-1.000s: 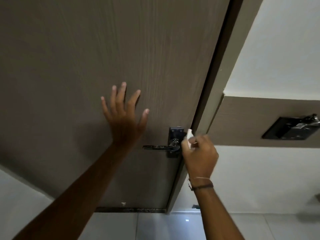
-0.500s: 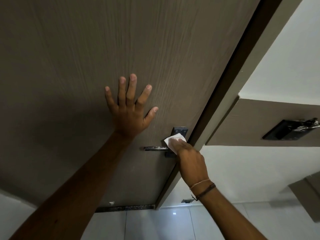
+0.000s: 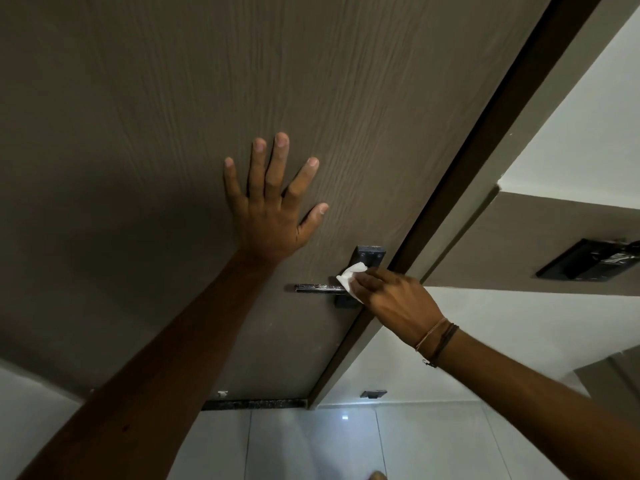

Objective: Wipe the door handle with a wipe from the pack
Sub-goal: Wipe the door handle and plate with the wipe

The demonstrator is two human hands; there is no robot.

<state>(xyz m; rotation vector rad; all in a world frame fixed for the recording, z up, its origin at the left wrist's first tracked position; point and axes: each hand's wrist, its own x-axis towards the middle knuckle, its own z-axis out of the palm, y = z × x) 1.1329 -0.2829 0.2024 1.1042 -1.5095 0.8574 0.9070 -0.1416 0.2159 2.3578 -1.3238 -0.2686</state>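
On door handle (image 3: 320, 288): right hand (image 3: 398, 303) pressing wipe (image 3: 349, 277); no writing legible.

Door (image 3: 173, 98): grey-brown, fine vertical woodgrain. Door handle (image 3: 320, 288): dark metal, silvery glints on lever. Wipe (image 3: 349, 276): white. Wall (image 3: 571, 323), right of frame: white, brown band across. Floor tiles (image 3: 311, 445): glossy white. Wrist cords (image 3: 437, 339): tan, black.

Bare forearms without sleeves, thin tan and dark cord bracelets (image 3: 437, 341) on right wrist
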